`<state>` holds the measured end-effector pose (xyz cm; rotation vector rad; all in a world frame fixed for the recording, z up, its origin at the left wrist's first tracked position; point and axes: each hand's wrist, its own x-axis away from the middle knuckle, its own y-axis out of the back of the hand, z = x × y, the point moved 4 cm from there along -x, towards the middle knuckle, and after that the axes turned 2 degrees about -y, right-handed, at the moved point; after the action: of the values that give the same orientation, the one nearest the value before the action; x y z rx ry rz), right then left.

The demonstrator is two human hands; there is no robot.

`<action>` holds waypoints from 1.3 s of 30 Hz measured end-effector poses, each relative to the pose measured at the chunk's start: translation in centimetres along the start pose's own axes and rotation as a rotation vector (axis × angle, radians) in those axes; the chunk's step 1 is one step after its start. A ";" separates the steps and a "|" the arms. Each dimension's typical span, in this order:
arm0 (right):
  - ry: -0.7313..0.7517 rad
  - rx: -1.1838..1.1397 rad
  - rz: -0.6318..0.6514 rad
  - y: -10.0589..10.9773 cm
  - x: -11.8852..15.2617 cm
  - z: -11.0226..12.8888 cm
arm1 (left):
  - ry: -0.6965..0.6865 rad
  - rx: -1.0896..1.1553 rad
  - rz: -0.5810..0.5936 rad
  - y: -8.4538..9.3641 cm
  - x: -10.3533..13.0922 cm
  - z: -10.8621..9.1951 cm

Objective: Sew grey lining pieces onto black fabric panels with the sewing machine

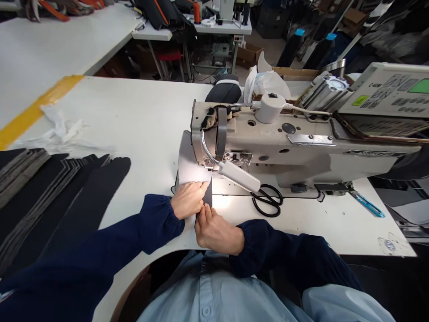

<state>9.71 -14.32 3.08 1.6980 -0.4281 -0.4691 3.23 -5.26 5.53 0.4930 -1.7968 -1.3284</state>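
A fabric piece (pixel 192 167), pale grey on top with a dark strip along its right side, lies under the head of the sewing machine (pixel 241 129). My left hand (pixel 189 199) presses on its near part, fingers bent and held together at the seam between pale and dark. Right beside it, my right hand (pixel 217 230) is closed on the near end of the dark strip, fingertips almost touching the left thumb. Both hands hide that end of the fabric. A white lamp (pixel 239 176) on a bendable metal neck lights the needle area.
Black-handled scissors (pixel 268 201) lie right of the fabric, partly under the machine. A blue cutter (pixel 368 205) is near the right edge. Dark fabric stacks (pixel 77 192) and white scraps (pixel 62 127) lie left. A control panel (pixel 389 89) stands at back right.
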 end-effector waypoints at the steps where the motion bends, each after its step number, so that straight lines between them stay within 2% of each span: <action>1: -0.002 -0.008 -0.015 0.0 0.0 0.2 | -0.025 0.017 -0.043 -0.3 0.2 0.0; 5: -0.006 -0.021 -0.077 -0.3 0.1 0.7 | -0.133 0.104 -0.251 -1.5 1.0 0.2; 11: -0.034 -0.035 -0.117 -1.7 -0.2 0.5 | -0.264 0.184 -0.487 -3.2 1.0 1.2; 17: -0.065 -0.010 -0.165 -2.5 -0.7 -0.3 | -0.396 0.249 -0.610 -3.5 0.2 1.9; 21: -0.131 0.007 -0.185 -3.2 -1.1 -1.1 | -0.408 0.230 -0.631 -3.4 -0.8 2.4; 27: -0.231 -0.022 -0.263 -4.3 -2.1 -2.5 | -0.308 0.147 -0.672 -3.0 -2.6 3.7; 36: -0.364 -0.088 -0.157 -5.6 -4.0 -4.5 | -0.304 0.235 -0.491 -2.9 -5.9 5.5; 39: -0.389 -0.118 -0.136 -5.5 -4.5 -5.1 | -0.243 0.289 -0.445 -2.5 -6.8 6.1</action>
<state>8.70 -6.76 -1.17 1.5265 -0.5554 -0.9146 1.96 2.32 0.07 0.9680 -2.1815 -1.4758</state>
